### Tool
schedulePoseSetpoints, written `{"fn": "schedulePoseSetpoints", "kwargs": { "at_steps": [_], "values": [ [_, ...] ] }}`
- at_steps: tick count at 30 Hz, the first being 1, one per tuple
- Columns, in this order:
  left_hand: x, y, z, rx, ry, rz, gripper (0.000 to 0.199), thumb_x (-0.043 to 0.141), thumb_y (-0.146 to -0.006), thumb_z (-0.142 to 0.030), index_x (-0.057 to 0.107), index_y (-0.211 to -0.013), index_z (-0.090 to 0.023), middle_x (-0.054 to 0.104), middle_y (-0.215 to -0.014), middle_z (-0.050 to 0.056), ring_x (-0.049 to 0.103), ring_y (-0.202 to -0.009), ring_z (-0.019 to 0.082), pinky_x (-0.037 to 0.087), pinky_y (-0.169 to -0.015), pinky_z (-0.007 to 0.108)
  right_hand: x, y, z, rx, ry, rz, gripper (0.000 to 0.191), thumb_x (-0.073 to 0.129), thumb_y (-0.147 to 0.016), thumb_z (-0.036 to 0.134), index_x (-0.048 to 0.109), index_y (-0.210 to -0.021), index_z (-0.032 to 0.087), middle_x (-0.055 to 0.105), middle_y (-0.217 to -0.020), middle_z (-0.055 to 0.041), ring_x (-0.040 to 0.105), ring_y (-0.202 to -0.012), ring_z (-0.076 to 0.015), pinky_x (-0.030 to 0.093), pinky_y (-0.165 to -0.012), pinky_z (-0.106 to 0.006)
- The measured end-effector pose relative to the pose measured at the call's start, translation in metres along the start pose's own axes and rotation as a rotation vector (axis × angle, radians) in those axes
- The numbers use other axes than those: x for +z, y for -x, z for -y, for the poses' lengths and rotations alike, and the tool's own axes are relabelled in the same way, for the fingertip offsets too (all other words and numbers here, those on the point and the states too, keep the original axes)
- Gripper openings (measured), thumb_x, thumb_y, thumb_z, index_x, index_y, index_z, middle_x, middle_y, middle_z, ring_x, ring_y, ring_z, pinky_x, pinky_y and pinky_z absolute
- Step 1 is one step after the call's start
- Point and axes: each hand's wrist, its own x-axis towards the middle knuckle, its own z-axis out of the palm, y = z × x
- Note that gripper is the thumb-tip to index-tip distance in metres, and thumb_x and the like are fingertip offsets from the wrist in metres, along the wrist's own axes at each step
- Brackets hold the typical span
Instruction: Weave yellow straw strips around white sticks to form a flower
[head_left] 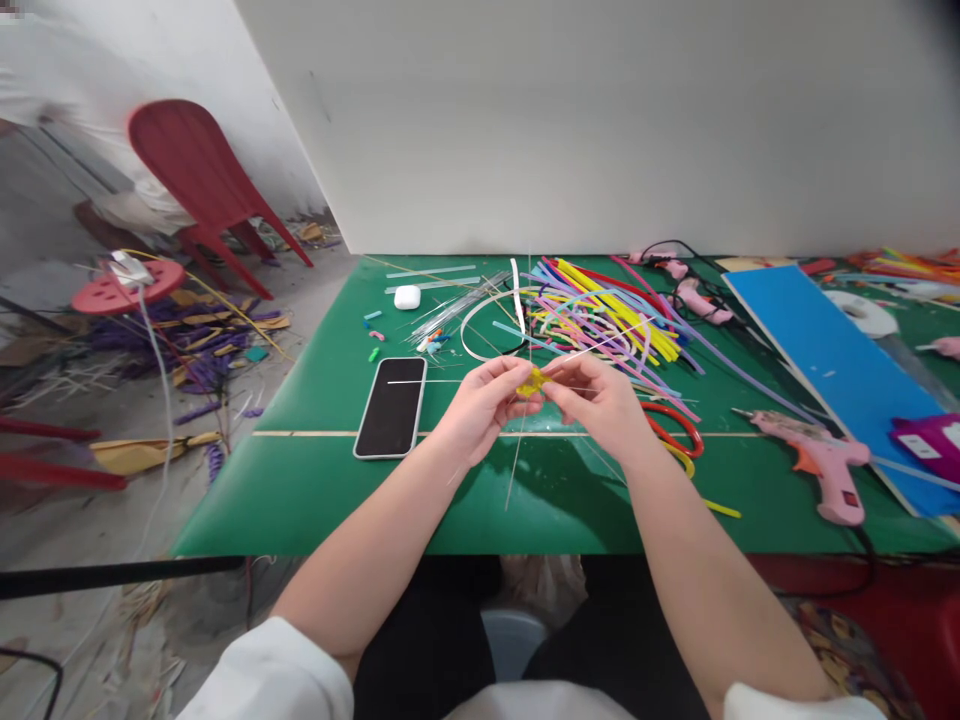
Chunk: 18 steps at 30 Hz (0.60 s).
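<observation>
Green tabletop (322, 390), bucket (514, 638) below; fingers (507, 379) pinch a yellow piece (532, 382).

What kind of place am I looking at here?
Probably a small craft workshop: a pink glue gun and a heap of coloured strips lie on the green table, and scraps litter the floor.

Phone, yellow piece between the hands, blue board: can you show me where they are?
Phone (388, 412), head view: its dark screen.
Yellow piece (533, 381), head view: its middle.
Blue board (844, 385), head view: its bare surface.
</observation>
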Motion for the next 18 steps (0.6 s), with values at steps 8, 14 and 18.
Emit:
{"fn": "schedulePoseSetpoints", "kwargs": {
  "at_steps": [8,14,18],
  "values": [
    [-0.002,0.003,-0.001,-0.072,-0.035,0.057,0.014,0.064,-0.075,-0.025,0.056,-0.076,-0.014,0.060,-0.068,-0.002,0.060,-0.054,0.005,0.050,-0.051,0.013,-0.017,0.000,0.002,-0.026,0.065,0.109,0.016,0.058,-0.078,0.024,0.066,-0.092,0.024,0.061,-0.087,-0.0006,0.052,-0.060,-0.0079,0.044,-0.050,-0.023],
    [-0.002,0.002,-0.001,-0.103,-0.050,0.087,0.013,0.065,-0.074,-0.023,0.057,-0.079,-0.014,0.058,-0.067,-0.003,0.058,-0.054,0.003,0.049,-0.053,0.013,-0.014,0.000,0.000,-0.112,0.116,0.024,0.014,0.058,-0.078,0.021,0.069,-0.086,0.023,0.058,-0.087,-0.0018,0.053,-0.063,-0.0089,0.043,-0.046,-0.022],
    [-0.001,0.002,-0.001,-0.075,-0.057,0.078,0.019,0.067,-0.072,-0.020,0.057,-0.087,-0.015,0.059,-0.064,-0.003,0.058,-0.053,0.004,0.049,-0.053,0.014,-0.011,0.000,0.002,-0.072,0.123,-0.051,0.010,0.062,-0.075,0.023,0.069,-0.082,0.021,0.062,-0.080,-0.0005,0.050,-0.051,-0.0062,0.042,-0.047,-0.023]
  ]
}}
